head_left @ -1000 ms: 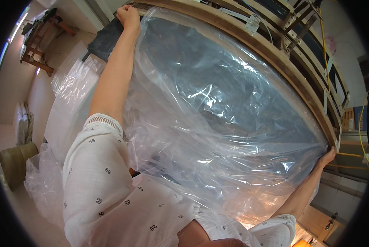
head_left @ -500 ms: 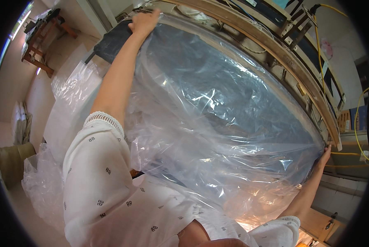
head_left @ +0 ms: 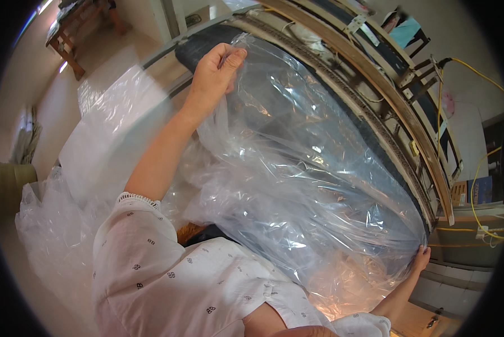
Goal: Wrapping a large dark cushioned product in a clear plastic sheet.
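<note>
A wide sheet of clear plastic film (head_left: 297,163), wrinkled and shiny, stretches between my two hands. Its upper left corner is bunched in my left hand (head_left: 215,73), whose fingers are closed around it. Over at the far right, my right hand (head_left: 422,258) pinches the sheet's other corner; some of its fingers are hidden. Beneath the film lies a dark, flat surface (head_left: 198,48), bare at its far left end and along a strip beside the film's far edge. Nearer my body the film falls in loose folds.
A curved wooden rail (head_left: 375,67) and a machine frame with metal brackets run along the far side. Yellow cables (head_left: 476,188) hang at the right. More loose plastic (head_left: 55,208) spreads at the left, near a green roll (head_left: 10,182). A wooden table (head_left: 72,33) stands farther back.
Both hands have come back from the rail toward my body, drawing the film's far edge with them. More of the dark surface shows beyond that edge. The view has shifted too.
</note>
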`<state>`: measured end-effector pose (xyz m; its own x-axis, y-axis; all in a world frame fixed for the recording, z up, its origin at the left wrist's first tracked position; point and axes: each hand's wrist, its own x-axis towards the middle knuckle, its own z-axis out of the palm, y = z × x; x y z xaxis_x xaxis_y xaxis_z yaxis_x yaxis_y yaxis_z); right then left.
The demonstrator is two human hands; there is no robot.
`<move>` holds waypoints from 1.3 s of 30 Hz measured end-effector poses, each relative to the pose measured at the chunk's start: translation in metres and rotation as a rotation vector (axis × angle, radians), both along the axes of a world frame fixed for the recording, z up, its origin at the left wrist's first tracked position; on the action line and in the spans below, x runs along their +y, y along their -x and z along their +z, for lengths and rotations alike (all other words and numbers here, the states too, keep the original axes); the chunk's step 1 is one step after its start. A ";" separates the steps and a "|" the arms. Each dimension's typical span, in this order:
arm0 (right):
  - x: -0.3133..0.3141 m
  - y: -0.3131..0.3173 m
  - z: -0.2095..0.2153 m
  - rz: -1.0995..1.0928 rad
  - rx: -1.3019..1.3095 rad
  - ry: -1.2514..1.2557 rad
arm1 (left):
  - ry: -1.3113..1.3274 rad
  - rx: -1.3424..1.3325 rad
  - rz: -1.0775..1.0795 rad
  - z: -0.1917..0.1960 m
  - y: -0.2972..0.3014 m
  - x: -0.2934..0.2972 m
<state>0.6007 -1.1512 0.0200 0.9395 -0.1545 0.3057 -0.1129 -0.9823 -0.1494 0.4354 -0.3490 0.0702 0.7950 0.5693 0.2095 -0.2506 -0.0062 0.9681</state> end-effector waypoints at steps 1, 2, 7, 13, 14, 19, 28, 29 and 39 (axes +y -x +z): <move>0.006 0.007 0.001 -0.046 -0.026 0.019 | 0.027 -0.028 -0.008 -0.001 0.010 -0.003; 0.013 0.009 0.004 -0.039 -0.014 0.029 | 0.037 -0.015 -0.001 -0.002 0.020 -0.008; 0.039 0.007 0.012 -0.203 0.056 0.144 | -0.019 -0.055 0.070 -0.011 0.038 -0.007; 0.022 0.004 0.008 -0.181 0.094 0.140 | -0.105 -0.120 0.096 -0.014 0.043 -0.004; 0.023 0.004 0.009 -0.182 0.101 0.141 | -0.105 -0.114 0.095 -0.015 0.044 -0.004; 0.010 0.007 0.003 -0.158 0.024 0.149 | -0.138 -0.217 0.066 -0.013 0.045 -0.007; 0.114 0.004 0.047 0.162 -0.474 0.443 | -0.287 -0.415 0.135 0.005 0.063 -0.034; 0.136 0.000 0.047 0.372 -0.468 0.179 | -0.286 -0.404 0.105 0.009 0.063 -0.041; 0.459 0.206 0.087 1.111 0.296 -1.264 | -1.028 -0.480 0.332 0.008 0.077 -0.183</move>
